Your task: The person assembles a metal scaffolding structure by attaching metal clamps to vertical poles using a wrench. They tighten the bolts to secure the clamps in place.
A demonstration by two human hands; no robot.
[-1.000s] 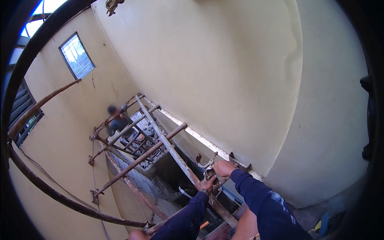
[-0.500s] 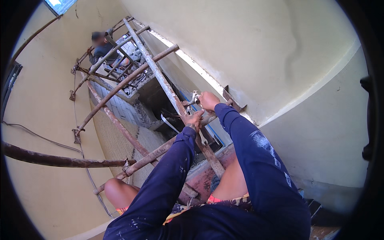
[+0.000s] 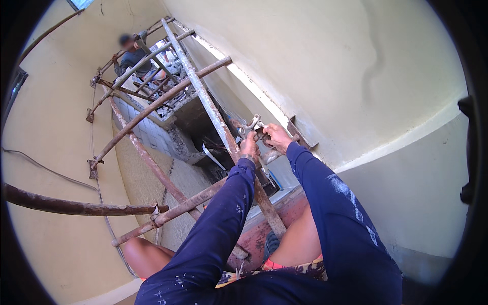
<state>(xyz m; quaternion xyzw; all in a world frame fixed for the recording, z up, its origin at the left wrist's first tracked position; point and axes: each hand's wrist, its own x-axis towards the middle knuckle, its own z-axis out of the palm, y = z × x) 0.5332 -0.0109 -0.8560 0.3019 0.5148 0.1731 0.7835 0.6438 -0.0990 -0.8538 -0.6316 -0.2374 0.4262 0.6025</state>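
At the joint where a long scaffold pole (image 3: 206, 100) meets a cross tube, both hands work close together. My left hand (image 3: 249, 146) is closed round a metal wrench (image 3: 264, 165), whose pale lower end sticks out below the fist. Just above the hands sits a metal scaffold clamp (image 3: 252, 123), partly hidden by the fingers. My right hand (image 3: 277, 137) is closed, its thumb and fingers pinching at the clamp's right side. Exactly which part it grips is hard to make out.
Rusty scaffold tubes (image 3: 165, 107) cross ahead and to the left. A brown pole (image 3: 81, 204) reaches in from the left. Another person (image 3: 133, 58) is at the far end beside rubble. A curved cream wall (image 3: 315, 61) rises on the right; a dark opening (image 3: 195, 124) lies below.
The right hand has turned and come down slightly, its thumb side now showing. The clamp tilts differently above the hands. My view has shifted a little, and the far person has leaned.
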